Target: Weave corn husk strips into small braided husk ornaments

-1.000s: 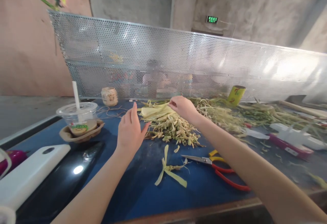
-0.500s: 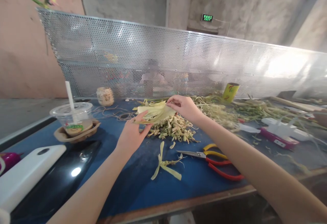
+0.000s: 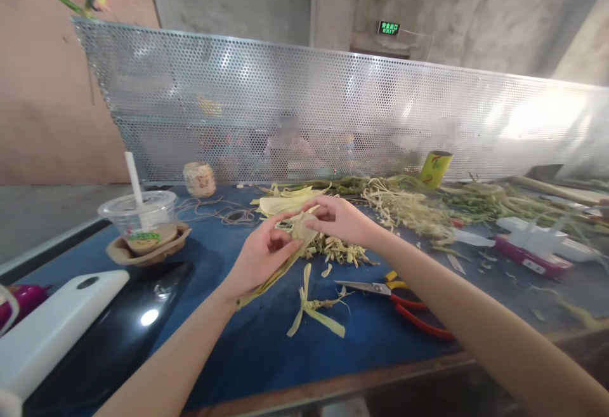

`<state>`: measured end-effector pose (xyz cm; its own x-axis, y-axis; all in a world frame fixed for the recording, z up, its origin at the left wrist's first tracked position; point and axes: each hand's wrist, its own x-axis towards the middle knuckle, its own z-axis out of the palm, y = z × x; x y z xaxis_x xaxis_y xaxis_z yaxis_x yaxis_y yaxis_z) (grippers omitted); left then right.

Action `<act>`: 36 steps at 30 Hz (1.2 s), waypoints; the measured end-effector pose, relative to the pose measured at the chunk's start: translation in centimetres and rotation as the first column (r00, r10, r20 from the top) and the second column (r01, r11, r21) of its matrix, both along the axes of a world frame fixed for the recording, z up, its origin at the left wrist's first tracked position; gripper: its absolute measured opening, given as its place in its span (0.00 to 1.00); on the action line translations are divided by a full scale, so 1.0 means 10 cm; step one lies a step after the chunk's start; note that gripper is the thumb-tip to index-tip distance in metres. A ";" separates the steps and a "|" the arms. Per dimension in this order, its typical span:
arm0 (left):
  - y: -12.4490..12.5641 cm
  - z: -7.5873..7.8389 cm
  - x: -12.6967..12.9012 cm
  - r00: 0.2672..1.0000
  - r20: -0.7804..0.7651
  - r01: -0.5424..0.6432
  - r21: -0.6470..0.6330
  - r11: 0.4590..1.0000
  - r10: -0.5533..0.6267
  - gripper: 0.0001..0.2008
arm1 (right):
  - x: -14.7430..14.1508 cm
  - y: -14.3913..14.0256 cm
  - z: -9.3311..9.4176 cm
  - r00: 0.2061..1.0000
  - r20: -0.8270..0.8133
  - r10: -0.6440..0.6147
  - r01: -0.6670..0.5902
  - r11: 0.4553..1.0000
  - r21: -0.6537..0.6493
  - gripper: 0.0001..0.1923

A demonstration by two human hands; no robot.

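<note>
Two bare hands work close together just below the middle of the head view, both on one leaf strip [image 3: 301, 230]. It slants from between the fingertips down toward the lower left, its darker tail lying along the wrist. The left hand [image 3: 264, 252] is curled, thumb and fingers pinching the strip along its length; the right hand [image 3: 340, 217] nips the paler, broader upper end between thumb and fingertips, its other fingers bent. How hard either presses, I cannot tell.

The strip should weigh next to nothing. It looks thin and pliant, likely to fold crosswise without trouble but apt to split along its grain if tugged sideways. The broad end probably gives the best hold, with flat finger pads rather than nails; the narrow tail looks stiffer and could serve for steadying.

More pale leaves [image 3: 280, 204] lie just beyond the hands, at the centre of the frame, with a heap of cut stubs [image 3: 345, 253] to their lower right. Scissors [image 3: 373, 287] rest right of centre on the blue tabletop [image 3: 242, 360], partly hidden by the right forearm.
</note>
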<state>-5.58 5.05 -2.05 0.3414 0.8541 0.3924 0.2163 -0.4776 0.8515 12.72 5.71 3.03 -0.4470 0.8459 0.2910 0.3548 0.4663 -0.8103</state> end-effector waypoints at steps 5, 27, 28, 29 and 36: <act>0.01 0.02 0.02 0.998 0.021 0.064 -0.082 0.995 -0.063 0.27 | 0.09 0.04 -0.21 0.987 -0.160 -0.014 -0.019 0.979 -0.201 0.08; -0.10 0.07 0.16 0.979 -0.026 0.195 -0.170 0.966 -0.203 0.26 | 0.35 -0.09 -0.30 0.957 -0.286 0.040 -0.119 0.957 -0.266 0.14; -0.13 0.07 0.16 0.980 -0.045 0.186 -0.165 0.969 -0.196 0.27 | 0.35 -0.09 -0.30 0.958 -0.282 0.050 -0.131 0.952 -0.276 0.14; -0.15 0.06 0.16 0.980 -0.072 0.172 -0.158 0.972 -0.185 0.27 | 0.34 -0.10 -0.31 0.959 -0.275 0.060 -0.141 0.948 -0.284 0.14; -0.27 -0.02 0.21 0.971 -0.121 0.188 -0.157 0.970 -0.207 0.30 | 0.22 -0.21 -0.33 0.968 -0.227 0.103 -0.169 0.940 -0.296 0.15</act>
